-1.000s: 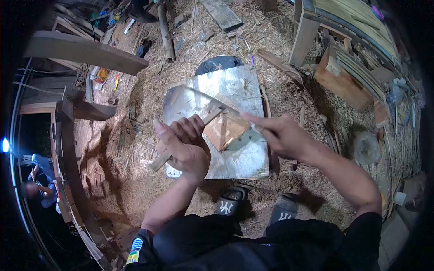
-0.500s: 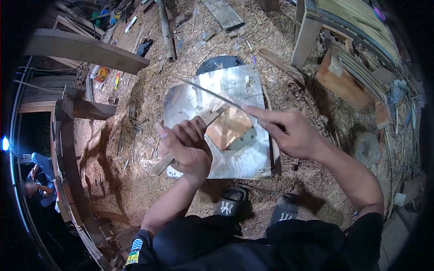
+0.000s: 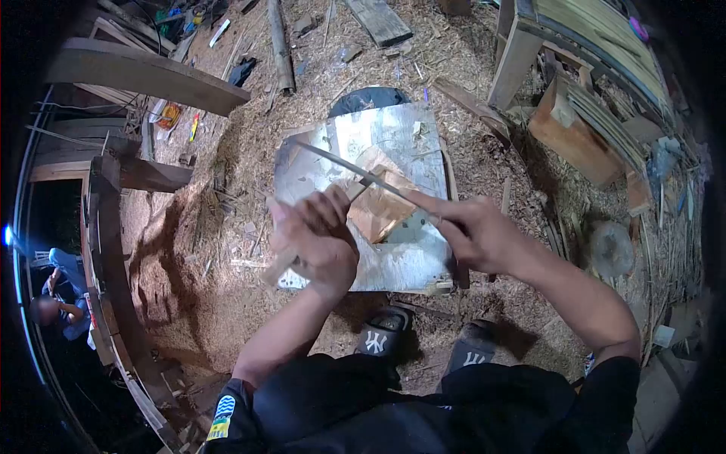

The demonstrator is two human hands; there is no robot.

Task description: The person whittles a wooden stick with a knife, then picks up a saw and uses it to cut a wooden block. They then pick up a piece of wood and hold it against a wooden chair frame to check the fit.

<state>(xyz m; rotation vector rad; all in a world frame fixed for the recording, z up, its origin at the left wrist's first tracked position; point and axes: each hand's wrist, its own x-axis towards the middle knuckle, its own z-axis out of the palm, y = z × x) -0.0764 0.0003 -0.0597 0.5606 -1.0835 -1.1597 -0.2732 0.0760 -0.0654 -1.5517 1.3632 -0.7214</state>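
My left hand [image 3: 318, 238], smeared a little by motion, is wrapped round a narrow wooden strip [image 3: 355, 189] that sticks out at both ends of the fist. In my right hand [image 3: 476, 231] is a long, thin, dark blade-like piece [image 3: 329, 155], gripped at its near end with the index finger laid along it. It slants to the upper left and crosses over the strip's far end, close to it. Beneath both lies a reddish-brown wood block [image 3: 378, 216] on a worn, pale board [image 3: 408, 265].
Wood shavings [image 3: 499, 151] cover the ground. A curved beam [image 3: 144, 76] juts in at upper left, and a wooden frame [image 3: 514, 64] stands at right with a reddish plank [image 3: 578, 144]. My sandals [image 3: 378, 340] are below the board. Another person [image 3: 68, 295] sits at far left.
The blade-like piece has shifted slightly down and right along the strip, its contact point nearer my right hand. My left hand has tilted a little, gripping the same strip.
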